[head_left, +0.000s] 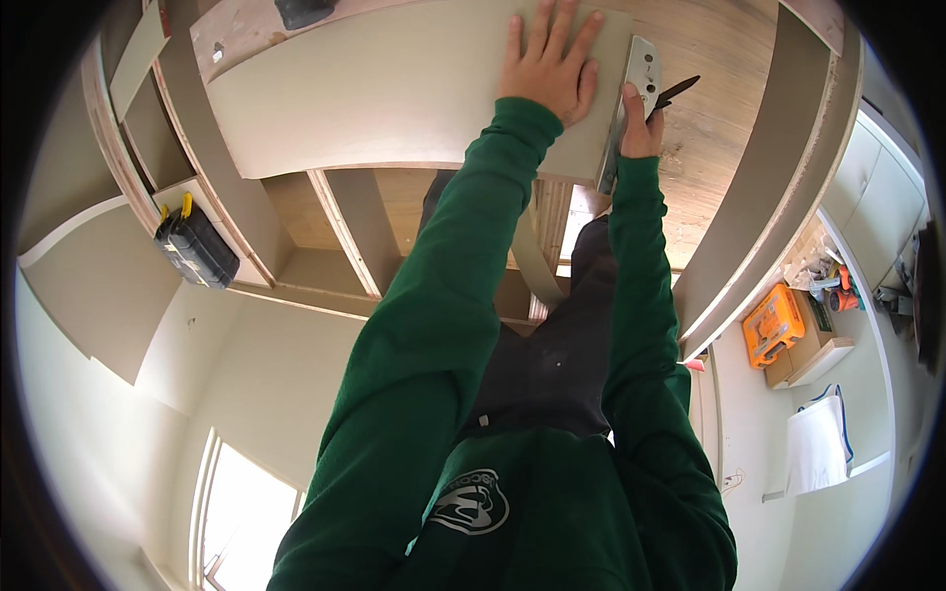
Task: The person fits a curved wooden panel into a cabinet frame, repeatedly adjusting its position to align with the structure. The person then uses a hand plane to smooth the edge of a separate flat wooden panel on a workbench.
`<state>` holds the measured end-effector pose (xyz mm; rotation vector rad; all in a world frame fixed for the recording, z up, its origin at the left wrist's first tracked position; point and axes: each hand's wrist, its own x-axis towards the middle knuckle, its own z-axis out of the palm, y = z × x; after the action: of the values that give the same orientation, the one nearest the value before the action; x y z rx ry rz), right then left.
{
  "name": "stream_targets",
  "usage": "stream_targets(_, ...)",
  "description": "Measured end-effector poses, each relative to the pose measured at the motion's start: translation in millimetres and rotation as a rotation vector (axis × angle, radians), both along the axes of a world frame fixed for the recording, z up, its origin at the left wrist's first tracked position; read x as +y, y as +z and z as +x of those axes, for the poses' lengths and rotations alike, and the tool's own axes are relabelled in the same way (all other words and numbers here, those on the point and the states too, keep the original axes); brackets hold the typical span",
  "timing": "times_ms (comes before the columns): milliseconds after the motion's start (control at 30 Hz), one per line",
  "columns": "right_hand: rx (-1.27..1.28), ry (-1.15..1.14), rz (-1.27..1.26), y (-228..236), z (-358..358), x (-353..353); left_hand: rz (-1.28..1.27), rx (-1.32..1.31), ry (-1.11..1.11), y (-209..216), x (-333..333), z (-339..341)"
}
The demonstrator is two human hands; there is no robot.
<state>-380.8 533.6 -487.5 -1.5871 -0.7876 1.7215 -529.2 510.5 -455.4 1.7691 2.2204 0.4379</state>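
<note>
My left hand (549, 71) lies flat with fingers spread on a beige board (374, 98) in front of me. Along that board's right edge runs a silvery metal rail (643, 64) with several round holes. My right hand (641, 123) grips this rail, thumb on top; its other fingers are mostly hidden. A thin, dark pen-like thing (680, 91) with a pointed end sticks out to the right from the same hand. I cannot tell its exact kind.
Open cabinet frames (340, 231) with upright dividers surround my legs. At left sits a black toolbox (197, 246) with yellow latches. An orange case (774, 327) stands at right, near a white bag (818, 448). A curved side panel (764, 197) rises beside my right arm.
</note>
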Motion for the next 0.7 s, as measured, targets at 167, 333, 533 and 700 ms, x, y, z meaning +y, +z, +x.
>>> stream_targets(167,0.029,-0.001,0.018,-2.1,7.9,-12.1,0.117,0.318,-0.047,-2.9,0.0,-1.0)
stream_targets(333,-0.049,0.039,-0.014,-1.9,22.1,-35.1,0.014,0.018,0.000,0.6,-0.1,-0.1)
stream_targets(533,0.012,0.045,0.032,-8.5,37.3,-64.4,0.015,0.022,-0.006,2.3,0.4,0.4)
stream_targets(700,0.024,0.021,0.019,-6.7,43.5,-80.2,0.012,0.003,0.003,-1.7,0.3,0.6)
